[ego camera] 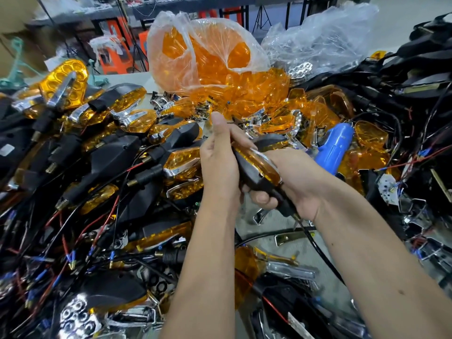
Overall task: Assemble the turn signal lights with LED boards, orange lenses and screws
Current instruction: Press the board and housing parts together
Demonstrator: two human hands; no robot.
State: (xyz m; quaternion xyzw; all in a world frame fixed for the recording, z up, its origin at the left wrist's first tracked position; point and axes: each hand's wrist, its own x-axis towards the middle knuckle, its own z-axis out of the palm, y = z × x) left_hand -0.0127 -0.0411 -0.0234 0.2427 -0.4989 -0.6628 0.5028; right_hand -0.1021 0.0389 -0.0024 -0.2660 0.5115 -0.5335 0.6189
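Both hands hold one turn signal light (259, 167) at the centre of the head view: a black housing with an orange lens and a chrome strip, its black stalk and wire trailing down to the right. My left hand (220, 162) grips its left side with the thumb raised. My right hand (293, 182) wraps around the stalk end from the right. Loose orange lenses (247, 99) spill from a clear plastic bag (203, 52) behind. A white LED board (387, 185) lies at the right.
Assembled turn signals (127, 148) with red and black wires pile up on the left. A blue electric screwdriver (335, 145) lies right of my hands. Black housings (420, 69) heap at the far right, with chrome reflectors (78, 316) at the bottom left. Bare table (276, 231) shows below my hands.
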